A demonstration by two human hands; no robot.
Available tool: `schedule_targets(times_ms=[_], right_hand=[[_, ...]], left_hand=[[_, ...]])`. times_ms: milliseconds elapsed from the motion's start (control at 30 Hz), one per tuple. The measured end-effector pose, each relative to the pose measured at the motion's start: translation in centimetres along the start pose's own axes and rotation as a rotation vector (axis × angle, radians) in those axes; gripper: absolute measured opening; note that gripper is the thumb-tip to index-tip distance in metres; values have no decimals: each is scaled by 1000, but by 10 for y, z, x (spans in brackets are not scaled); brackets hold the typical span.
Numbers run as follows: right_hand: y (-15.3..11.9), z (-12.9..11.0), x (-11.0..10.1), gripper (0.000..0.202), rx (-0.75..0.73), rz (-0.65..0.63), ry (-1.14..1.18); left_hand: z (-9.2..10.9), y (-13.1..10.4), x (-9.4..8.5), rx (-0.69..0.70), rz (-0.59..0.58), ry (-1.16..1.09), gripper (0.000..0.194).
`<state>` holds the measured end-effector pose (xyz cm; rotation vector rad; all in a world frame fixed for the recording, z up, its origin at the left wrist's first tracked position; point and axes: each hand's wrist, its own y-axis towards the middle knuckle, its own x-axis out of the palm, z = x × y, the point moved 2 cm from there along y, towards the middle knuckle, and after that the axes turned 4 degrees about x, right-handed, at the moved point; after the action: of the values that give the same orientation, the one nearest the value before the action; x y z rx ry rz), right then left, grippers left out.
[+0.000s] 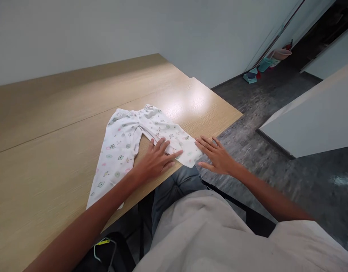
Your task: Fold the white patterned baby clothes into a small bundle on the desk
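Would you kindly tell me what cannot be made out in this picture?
In the head view:
Printed trousers: one leg partly hidden by the left forearm.
Their underside: hidden against the table.
Table: left end cut off by picture's edge.
Dark opening, upper right: contents too dim to tell.

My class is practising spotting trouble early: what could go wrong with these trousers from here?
One leg of the trousers juts past the table edge, so it might slip. The right hand, beside that hem, could pull it crooked. The left hand, fingers on the same leg, might crease it.
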<state>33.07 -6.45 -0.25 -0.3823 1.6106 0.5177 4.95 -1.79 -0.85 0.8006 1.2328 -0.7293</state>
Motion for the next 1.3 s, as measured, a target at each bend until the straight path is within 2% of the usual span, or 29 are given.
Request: schedule_targets(times_ms=[133,267,367,433,567,700,800,867,933,1000,1067,1200,1300], right_hand=[[21,-23,-11,72,-15,24,90],[68,-51,-14,68,-133,-10,273],[114,-67,3,71,-246,-86,398],[144,-66,20,74,-243,-136,390],[181,-43,44,83,-116,-179,267],[188,-5,47,83,46,-197,184],[195,24,46,78,104,-194,154],[203,39,46,71,89,-178,220],[213,49,44,65,51,-86,367],[222,53,41,62,-3,38,521],[228,52,41,57,-58,95,578],[233,48,48,48,-122,38,367],[235,58,52,51,-132,-39,199]], left_hand=[[4,-1,-1,7,43,-28,46],[4,-2,3,43,69,-93,50],[4,-3,5,64,47,-146,54],[4,-4,4,74,4,-176,54],[6,-4,-1,72,-33,-162,59],[6,-7,-1,56,-4,-164,57],[4,-9,0,53,4,-172,55],[4,-8,-2,43,3,-172,51],[4,-1,-8,6,7,-165,47],[6,11,-13,-62,13,-151,45],[9,26,-14,-137,16,-120,45],[10,47,0,-211,48,-35,43],[8,47,14,-198,66,-25,53]])
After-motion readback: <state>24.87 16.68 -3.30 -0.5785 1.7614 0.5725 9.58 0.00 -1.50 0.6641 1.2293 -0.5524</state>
